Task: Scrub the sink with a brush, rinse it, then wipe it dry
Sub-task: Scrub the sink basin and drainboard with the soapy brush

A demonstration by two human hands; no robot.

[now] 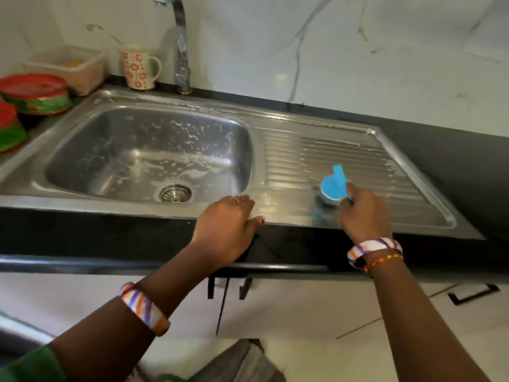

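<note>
Steel, wet and streaked with white suds: the sink (82, 150) has foam on the floor and back wall of its basin, around the drain strainer (175, 193), and nothing else in it. My right hand (363, 213) has its grip closed round the blue brush (332, 188), whose round head presses on the ribbed drainboard (344, 158) near its front edge. My left hand (228, 230) rests on the front rim of the sink, fingers curled over the edge, thumb on the steel, holding nothing loose.

Behind the basin the tap (180, 45) rises from the dark counter (454, 150). Just left of it stands a cream mug (137, 67) with red flowers; I cannot see inside it. Further left sits a clear plastic box (66, 68) with something orange showing through the lid. Two lidded red and green tubs (34, 93) sit at the far left, contents hidden.
</note>
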